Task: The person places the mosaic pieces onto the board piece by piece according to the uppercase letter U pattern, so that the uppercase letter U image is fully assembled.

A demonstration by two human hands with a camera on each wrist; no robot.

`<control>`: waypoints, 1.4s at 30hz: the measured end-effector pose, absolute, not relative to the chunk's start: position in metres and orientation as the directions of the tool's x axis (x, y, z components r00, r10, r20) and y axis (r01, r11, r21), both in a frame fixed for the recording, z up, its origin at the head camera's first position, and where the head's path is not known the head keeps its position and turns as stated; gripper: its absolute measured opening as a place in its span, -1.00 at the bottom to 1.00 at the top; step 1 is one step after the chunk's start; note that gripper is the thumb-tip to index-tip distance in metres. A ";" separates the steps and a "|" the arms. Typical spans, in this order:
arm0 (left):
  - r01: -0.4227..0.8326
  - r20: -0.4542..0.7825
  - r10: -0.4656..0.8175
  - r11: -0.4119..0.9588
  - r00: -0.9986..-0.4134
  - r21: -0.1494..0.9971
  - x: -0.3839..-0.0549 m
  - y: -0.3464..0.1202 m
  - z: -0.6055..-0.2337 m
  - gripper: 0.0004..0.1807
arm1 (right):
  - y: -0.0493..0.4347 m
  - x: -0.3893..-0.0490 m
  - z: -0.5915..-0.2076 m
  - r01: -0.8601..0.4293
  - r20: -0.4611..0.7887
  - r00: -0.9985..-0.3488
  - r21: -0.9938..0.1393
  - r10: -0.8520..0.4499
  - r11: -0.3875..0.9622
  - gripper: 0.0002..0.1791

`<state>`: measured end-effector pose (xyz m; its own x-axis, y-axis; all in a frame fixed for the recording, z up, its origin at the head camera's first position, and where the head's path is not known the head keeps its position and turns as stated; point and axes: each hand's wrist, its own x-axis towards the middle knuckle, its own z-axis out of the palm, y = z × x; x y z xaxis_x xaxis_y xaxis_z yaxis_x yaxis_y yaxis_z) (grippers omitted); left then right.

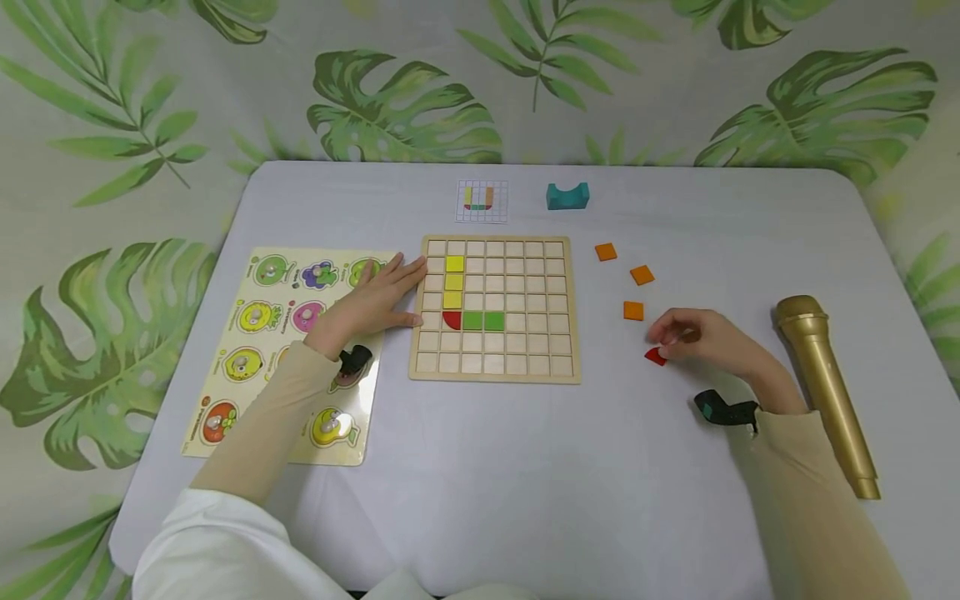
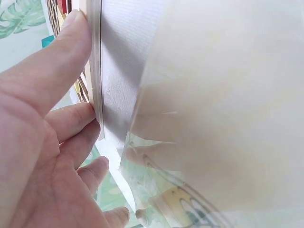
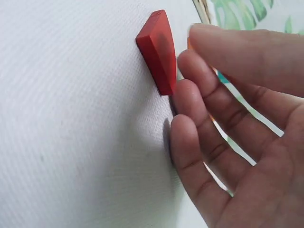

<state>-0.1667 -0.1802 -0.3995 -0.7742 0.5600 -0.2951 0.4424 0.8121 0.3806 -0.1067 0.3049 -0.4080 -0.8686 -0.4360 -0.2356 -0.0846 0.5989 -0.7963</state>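
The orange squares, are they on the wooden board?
No, all three orange squares lie on the table, to the right of the wooden board.

Counter (image 1: 480, 483) inventory: grid board (image 1: 495, 381), one; pattern card (image 1: 482, 216), one; square tiles, eight in total, comprising three yellow tiles (image 1: 453, 282), two green tiles (image 1: 473, 320) and three orange tiles (image 1: 633, 311); red curved pieces (image 1: 452, 319), two; teal block (image 1: 567, 201), one; fruit puzzle board (image 1: 262, 340), one; gold microphone (image 1: 832, 392), one.

Free tabletop (image 1: 525, 467) nearside of board (image 1: 536, 323) and orange tiles (image 1: 633, 311)
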 end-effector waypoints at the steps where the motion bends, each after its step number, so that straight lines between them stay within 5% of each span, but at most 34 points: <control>1: 0.444 -0.294 0.561 0.811 -0.774 0.380 -0.167 -0.180 -0.400 -0.07 | 0.305 -0.106 -0.408 -0.095 -0.233 -0.865 -0.793 -0.445 0.601 -0.82; 8: 0.457 -0.284 0.573 0.804 -0.769 0.381 -0.167 -0.180 -0.398 -0.08 | 0.298 -0.101 -0.406 -0.205 -0.187 -0.848 -0.747 -0.496 0.633 -0.77; 14: 0.462 -0.282 0.574 0.803 -0.769 0.376 -0.167 -0.180 -0.399 -0.07 | 0.293 -0.104 -0.405 -0.177 -0.233 -0.852 -0.714 -0.468 0.677 -0.80; 42: 0.463 -0.273 0.572 0.804 -0.773 0.374 -0.166 -0.181 -0.400 -0.08 | 0.205 -0.155 -0.398 -0.134 -0.180 -0.847 -0.838 -0.501 0.528 -0.90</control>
<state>-0.1657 -0.1812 -0.3998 -0.7732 0.5722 -0.2735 0.4625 0.8038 0.3742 -0.1545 0.2053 -0.3983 -0.8466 -0.5009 -0.1798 -0.1345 0.5282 -0.8384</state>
